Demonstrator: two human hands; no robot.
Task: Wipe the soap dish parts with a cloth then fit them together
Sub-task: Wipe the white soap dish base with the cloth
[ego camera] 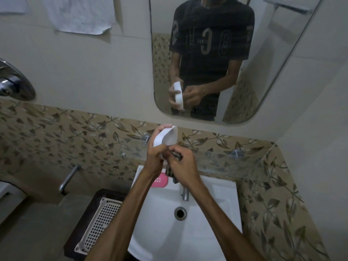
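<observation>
My left hand (153, 159) grips the white soap dish base (165, 137), tilted upright over the sink with its hollow side facing right. My right hand (185, 168) holds a dark cloth (172, 171) bunched in its fingers and presses it against the lower edge of the base. Part of the cloth hangs down below my hands. The pink slotted soap dish insert (161, 180) lies flat on the back ledge of the sink, partly hidden by my left forearm.
The white sink (216, 200) with its tap (185, 193) and drain (180, 213) is below my hands. A glass shelf (226, 159) runs along the wall. A white lattice basket (101, 221) sits at the left. A mirror (263, 53) hangs above.
</observation>
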